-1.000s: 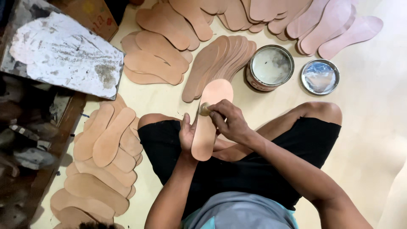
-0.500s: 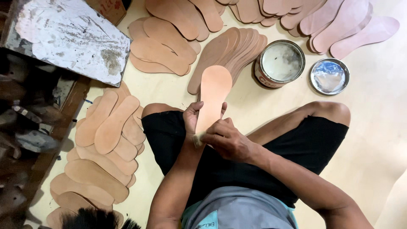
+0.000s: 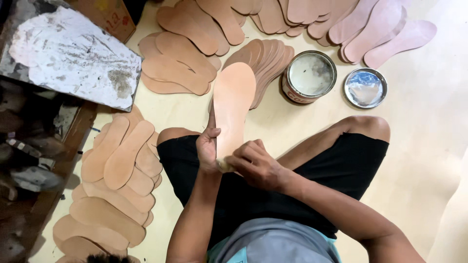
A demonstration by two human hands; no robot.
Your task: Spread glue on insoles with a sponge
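Observation:
I sit cross-legged on the floor with a tan leather insole [image 3: 235,104] held above my lap, toe end pointing away from me. My left hand [image 3: 207,149] grips its left edge near the heel. At the heel end my right hand [image 3: 254,164] is closed around a small brush whose pale tip [image 3: 224,166] just shows against the insole; the remainder of the brush is hidden by my fingers. An open round tin of pale glue [image 3: 309,77] stands just beyond my right knee, with its lid [image 3: 365,87] lying beside it.
Tan insoles lie stacked at my left [image 3: 117,165] and fanned out ahead [image 3: 180,58]. Pinker insoles [image 3: 375,34] lie at the top right. A white-smeared board [image 3: 68,53] rests over a dark cluttered area at the left. The floor is pale.
My right hand has slid from the middle of the insole down to its heel end. The insole now lies straighter and further forward, still gripped by my left hand.

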